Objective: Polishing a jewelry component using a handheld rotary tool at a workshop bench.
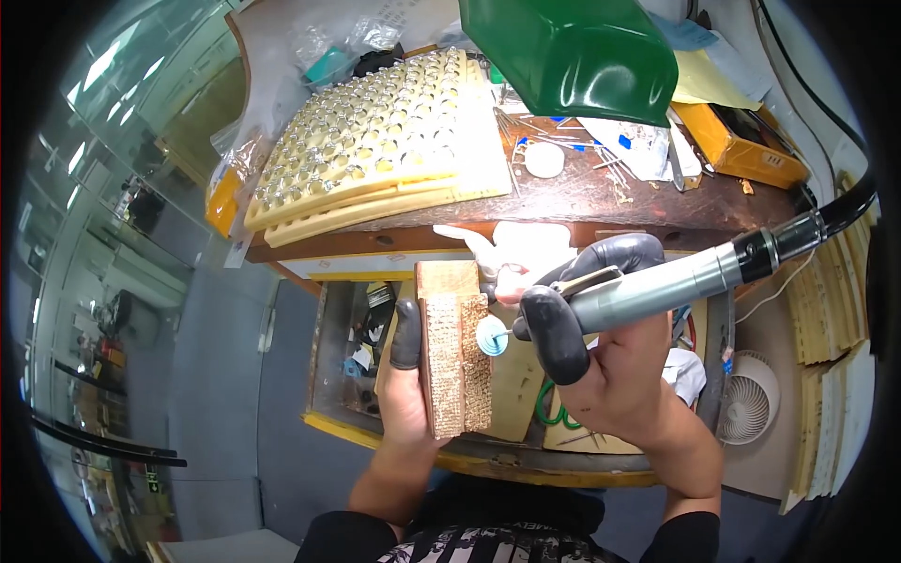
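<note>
Over an open drawer (549,466), a person's left hand (409,405) holds a wooden block (444,352) with a rough golden-brown face, its black-covered thumb pressed along one side; the other fingers are mostly hidden. Also over the drawer, the right hand (615,366) has black-covered fingers curled around a silver rotary handpiece (657,286); its pale blue disc (491,336) sits at the block's edge, contact unclear. Beyond the drawer, pale trays (366,200) bearing rows of rings rest on a dark bench (648,202).

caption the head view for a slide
Left hand gripping a textured brown block, right hand holding a silver handpiece tipped with a blue disc.
</note>
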A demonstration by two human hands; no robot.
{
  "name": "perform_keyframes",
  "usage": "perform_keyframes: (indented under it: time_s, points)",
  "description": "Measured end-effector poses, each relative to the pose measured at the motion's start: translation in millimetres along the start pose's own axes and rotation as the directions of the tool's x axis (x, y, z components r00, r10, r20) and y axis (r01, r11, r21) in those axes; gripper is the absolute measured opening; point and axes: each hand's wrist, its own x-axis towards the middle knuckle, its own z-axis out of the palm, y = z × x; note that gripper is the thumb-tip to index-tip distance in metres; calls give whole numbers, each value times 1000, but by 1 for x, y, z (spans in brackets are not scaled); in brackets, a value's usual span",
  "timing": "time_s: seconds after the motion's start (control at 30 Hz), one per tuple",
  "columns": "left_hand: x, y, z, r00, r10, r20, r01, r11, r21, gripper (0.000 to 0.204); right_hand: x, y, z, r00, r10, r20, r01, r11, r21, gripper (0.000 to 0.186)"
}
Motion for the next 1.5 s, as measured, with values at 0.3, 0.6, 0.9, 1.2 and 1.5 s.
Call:
perform_keyframes:
  time_s: [0.3, 0.6, 0.9, 1.2, 1.5]
  points:
    - [0, 4, -5, 999, 39, 5, -40, 975, 218, 54, 2, 0, 2, 999, -27, -30, 26, 1000, -9, 12]
    - [-1, 2, -3, 998, 66, 9, -67, 973, 221, 51, 1, 4, 4, 998, -4, -55, 5, 1000, 16, 10]
    - [0, 1, -5, 995, 78, 64, -89, 977, 193, 51, 0, 6, 7, 996, -2, -86, 5, 999, 33, 8]
    - [-1, 1, -3, 995, 100, 21, -103, 970, 219, 52, 0, 7, 8, 995, -29, -98, 33, 999, 34, 8]
    - [0, 0, -3, 996, 86, 30, -91, 975, 203, 53, 0, 6, 7, 997, -16, -73, 18, 999, 28, 9]
